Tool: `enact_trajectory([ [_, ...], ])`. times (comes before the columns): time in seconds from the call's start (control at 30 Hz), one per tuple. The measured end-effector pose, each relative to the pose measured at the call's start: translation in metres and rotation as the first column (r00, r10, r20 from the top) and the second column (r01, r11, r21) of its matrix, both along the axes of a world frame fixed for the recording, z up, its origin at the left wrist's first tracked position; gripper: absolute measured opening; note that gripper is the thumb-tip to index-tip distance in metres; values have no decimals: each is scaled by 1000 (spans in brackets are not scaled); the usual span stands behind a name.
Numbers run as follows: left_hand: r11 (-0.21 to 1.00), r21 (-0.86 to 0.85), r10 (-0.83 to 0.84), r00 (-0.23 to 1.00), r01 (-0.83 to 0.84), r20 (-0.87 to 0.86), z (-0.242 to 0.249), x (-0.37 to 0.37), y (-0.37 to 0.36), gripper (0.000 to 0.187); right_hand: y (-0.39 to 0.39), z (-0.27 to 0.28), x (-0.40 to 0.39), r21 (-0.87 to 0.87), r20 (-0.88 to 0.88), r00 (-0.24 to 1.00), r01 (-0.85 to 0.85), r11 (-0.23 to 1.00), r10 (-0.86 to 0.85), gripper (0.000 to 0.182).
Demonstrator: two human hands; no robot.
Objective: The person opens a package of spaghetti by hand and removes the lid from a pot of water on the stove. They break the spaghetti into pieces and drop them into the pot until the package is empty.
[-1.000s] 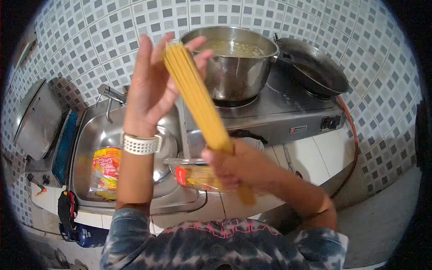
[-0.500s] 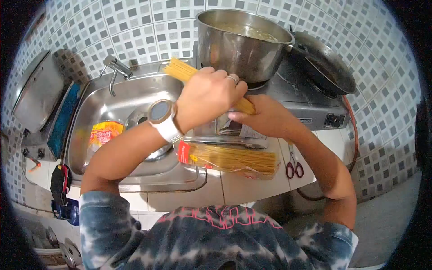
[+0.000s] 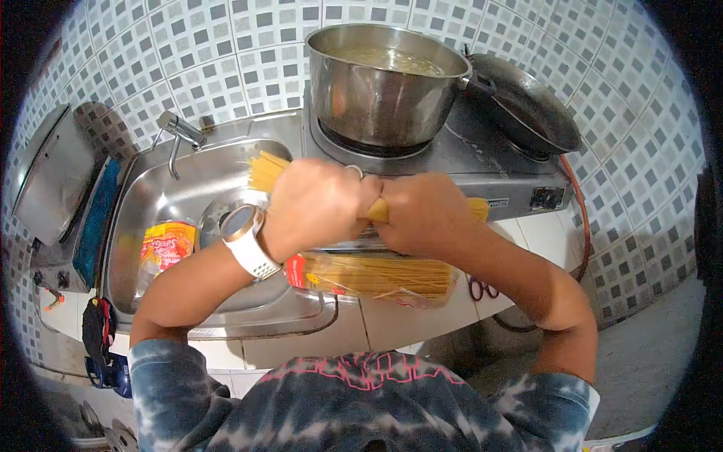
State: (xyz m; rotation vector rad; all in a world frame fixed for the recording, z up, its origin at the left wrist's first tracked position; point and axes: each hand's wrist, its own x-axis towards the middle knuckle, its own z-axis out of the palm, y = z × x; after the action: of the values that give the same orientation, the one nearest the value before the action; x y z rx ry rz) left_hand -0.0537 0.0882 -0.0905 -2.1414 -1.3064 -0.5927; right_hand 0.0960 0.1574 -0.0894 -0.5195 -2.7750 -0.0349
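A bundle of dry spaghetti (image 3: 266, 171) is gripped in both fists, held roughly level above the counter's front part. My left hand (image 3: 316, 205), with a white-strapped watch at the wrist, closes round its left portion; strands fan out past it over the sink. My right hand (image 3: 423, 213) is wrapped round the other portion, with strand ends showing beyond it. The two fists almost touch, and a short stretch of spaghetti shows between them. Just below lies a clear pack of spaghetti (image 3: 376, 277) with a red label. Behind stands a large steel pot (image 3: 384, 105) holding bubbly liquid.
The pot sits on a gas stove (image 3: 520, 181), beside a dark frying pan (image 3: 527, 105). To the left is a steel sink (image 3: 124, 248) with a faucet (image 3: 181, 134) and a red-yellow wrapper (image 3: 167, 247). Scissors (image 3: 482, 288) lie partly hidden by my right arm.
Both hands have moved down, towards me, and closer together on the spaghetti. My right hand now wraps it fully, with strands showing past its right side. The view has shifted slightly.
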Motion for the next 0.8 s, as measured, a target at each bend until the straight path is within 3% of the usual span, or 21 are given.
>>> enact_trajectory([
  [0.3, 1000, -31, -6, 1000, 6, 9, -3, -11, 2, 17, 6, 8, -9, 22, 49, 991, -128, 992, 127, 15],
  [0.4, 1000, -28, 11, 1000, -11, 0, -3, -13, 6, 17, 12, 12, -14, 17, 158, 980, -125, 992, 121, 16],
  [0.6, 998, -52, -22, 1000, 22, 2, -7, -15, 6, 18, 8, 16, -13, -46, 212, 972, -99, 994, 107, 16],
  [0.8, 986, -108, -128, 991, 124, -27, -4, -13, -1, 17, 12, 14, -5, 14, 294, 920, -276, 961, 260, 16],
])
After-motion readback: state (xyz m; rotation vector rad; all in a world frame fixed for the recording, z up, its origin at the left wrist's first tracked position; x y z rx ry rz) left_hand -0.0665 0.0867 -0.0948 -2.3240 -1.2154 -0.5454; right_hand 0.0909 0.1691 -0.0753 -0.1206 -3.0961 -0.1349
